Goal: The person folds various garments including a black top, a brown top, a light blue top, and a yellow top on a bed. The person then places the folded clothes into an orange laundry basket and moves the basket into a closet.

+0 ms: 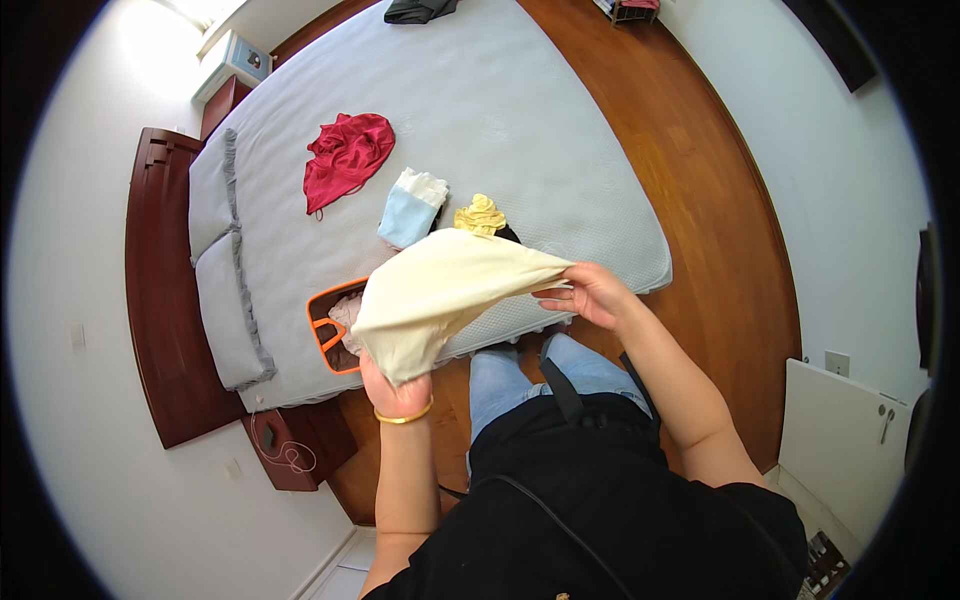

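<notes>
A pale yellow cloth garment (442, 281) is stretched between my two hands above the near edge of the bed. My right hand (596, 295) pinches its gathered right end between thumb and fingers. At the lower left of the cloth is my left hand (397, 390), with a gold bangle at the wrist; the fabric covers its fingers, so its grip is hidden. Partly behind the garment stands a brown fabric storage basket (321, 300) with orange trim, holding pinkish clothing (346, 311). Beyond the cloth lie a folded light blue and white textile (409, 206) and a crumpled yellow cloth (480, 215).
The grey-white mattress (487, 90) carries a crumpled red satin garment (349, 157) and dark folded fabric (420, 9) at the far end. Two pillows (229, 315) lean by the dark wooden headboard (161, 285). A nightstand (292, 457) with a white cable stands at left.
</notes>
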A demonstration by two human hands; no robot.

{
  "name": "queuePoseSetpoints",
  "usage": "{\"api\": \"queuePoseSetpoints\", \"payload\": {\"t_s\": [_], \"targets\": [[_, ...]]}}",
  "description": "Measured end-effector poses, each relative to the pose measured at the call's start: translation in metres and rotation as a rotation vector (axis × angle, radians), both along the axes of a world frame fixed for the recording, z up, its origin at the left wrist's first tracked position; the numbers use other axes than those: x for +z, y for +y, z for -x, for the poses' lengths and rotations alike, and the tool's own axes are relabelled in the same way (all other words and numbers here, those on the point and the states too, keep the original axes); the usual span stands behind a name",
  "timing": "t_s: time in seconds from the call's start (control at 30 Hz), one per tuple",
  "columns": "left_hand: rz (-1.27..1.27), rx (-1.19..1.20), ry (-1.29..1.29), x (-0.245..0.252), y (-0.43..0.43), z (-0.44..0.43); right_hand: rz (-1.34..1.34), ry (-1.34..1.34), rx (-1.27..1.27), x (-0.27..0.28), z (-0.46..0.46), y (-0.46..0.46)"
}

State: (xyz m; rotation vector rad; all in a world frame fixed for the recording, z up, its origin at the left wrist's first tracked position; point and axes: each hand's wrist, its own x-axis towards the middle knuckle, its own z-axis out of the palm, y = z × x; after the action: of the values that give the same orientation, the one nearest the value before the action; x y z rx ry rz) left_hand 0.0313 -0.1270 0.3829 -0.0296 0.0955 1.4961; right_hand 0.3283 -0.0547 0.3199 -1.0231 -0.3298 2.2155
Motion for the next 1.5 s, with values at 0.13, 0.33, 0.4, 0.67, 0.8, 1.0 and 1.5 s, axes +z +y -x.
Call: {"api": "queuePoseSetpoints", "payload": {"t_s": [0.13, 0.33, 0.4, 0.67, 0.8, 1.0, 1.5], "targets": [[0.117, 0.018, -0.048, -0.059, 0.003, 0.032, 0.164, 0.382, -0.316, 0.025, 0.001, 0.008], [0.303, -0.159, 0.035, -0.084, 0.019, 0.033, 0.048, 0.793, -0.185, 0.026, 0.0, 0.02], [0.501, -0.125, 0.758, -0.05, 0.017, 0.003, 0.047, 0.775, -0.116, 0.052, 0.005, 0.024], [0.196, -0.422, 0.814, -0.015, 0.013, -0.079, -0.384, -0.127, 0.359, 0.076, 0.05, 0.002], [0.227, -0.449, 0.562, -0.034, 0.029, -0.089, -0.474, -0.08, 0.376, 0.082, 0.067, -0.017], [0.068, -0.372, 0.322, -0.111, 0.04, -0.089, -0.219, 0.125, 0.519, 0.067, 0.073, -0.034], [0.292, -0.561, 0.495, -0.032, 0.031, -0.081, -0.131, 0.129, -0.167, 0.059, 0.022, 0.003]]}}
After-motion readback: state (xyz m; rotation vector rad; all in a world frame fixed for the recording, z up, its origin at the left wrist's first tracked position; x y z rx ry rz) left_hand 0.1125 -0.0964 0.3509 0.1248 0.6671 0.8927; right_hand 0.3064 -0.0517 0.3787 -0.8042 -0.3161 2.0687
